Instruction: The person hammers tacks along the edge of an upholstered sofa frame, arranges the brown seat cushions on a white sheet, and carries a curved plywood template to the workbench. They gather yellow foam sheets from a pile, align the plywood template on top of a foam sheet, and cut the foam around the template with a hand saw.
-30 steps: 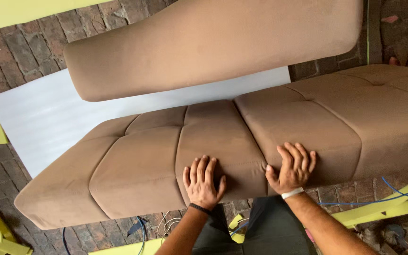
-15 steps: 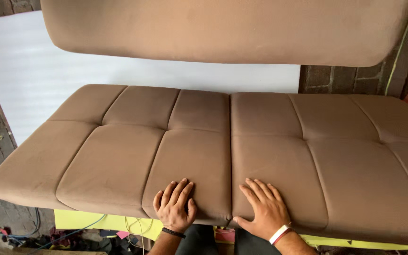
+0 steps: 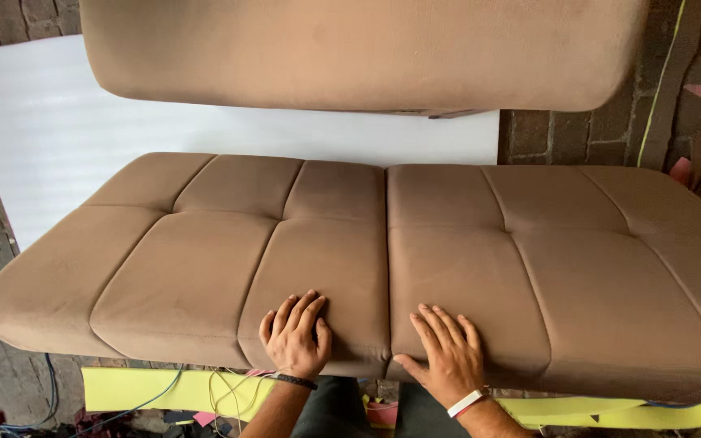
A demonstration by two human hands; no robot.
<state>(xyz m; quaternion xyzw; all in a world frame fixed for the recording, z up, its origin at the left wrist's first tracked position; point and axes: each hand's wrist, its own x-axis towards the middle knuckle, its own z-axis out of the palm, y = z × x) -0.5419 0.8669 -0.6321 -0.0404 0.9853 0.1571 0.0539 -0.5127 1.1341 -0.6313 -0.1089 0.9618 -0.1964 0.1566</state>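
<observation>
Hands lie open, flat: left hand [image 3: 294, 339] and right hand [image 3: 441, 357] on the brown seat cushion [image 3: 350, 259], near edge, apparently pressing.

We see the seat cushion [image 3: 204, 268] covered in matt brown cloth, soft like suede. The floor [image 3: 699, 138] is rough brick, and the white sheet [image 3: 34, 138] looks smooth.
</observation>
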